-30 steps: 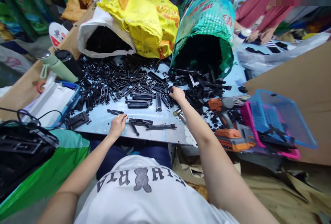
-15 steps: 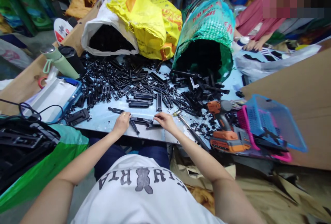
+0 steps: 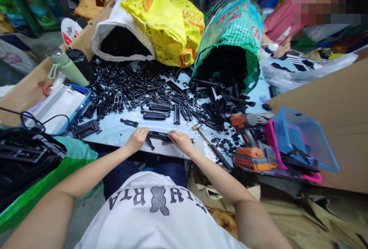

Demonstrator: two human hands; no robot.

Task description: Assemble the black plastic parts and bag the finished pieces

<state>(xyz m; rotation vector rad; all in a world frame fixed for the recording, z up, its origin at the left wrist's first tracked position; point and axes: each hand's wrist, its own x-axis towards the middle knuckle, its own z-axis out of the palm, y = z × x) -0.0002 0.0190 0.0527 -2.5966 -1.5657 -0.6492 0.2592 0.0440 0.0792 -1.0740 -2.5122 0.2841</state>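
Note:
Between my two hands, at the table's front edge, is a long black plastic bar [image 3: 158, 134]. My left hand [image 3: 138, 138] is closed on its left end. At the other end, the fingers of my right hand [image 3: 178, 138] pinch it. A thinner black arm [image 3: 150, 142] slants down from the bar near my left fingers; whether the two are joined I cannot tell. Part of another black piece shows past my right fingers. Beyond my left hand lies a short black link [image 3: 129, 122]. A hammer [image 3: 211, 145] rests to the right of my right hand.
Black plastic parts [image 3: 138, 84] pile across the table's back, before white, yellow [image 3: 161, 26] and green sacks [image 3: 227, 30]. An orange cordless drill [image 3: 244, 137] and baskets [image 3: 307, 137] stand right. Left are a green bottle [image 3: 67, 68] and a tray [image 3: 67, 107]. Another person's hand [image 3: 280, 51] is far right.
My left hand has shifted slightly right and closer to the bar's end. My right hand has moved a little left and down, its fingers now over the bar's right end.

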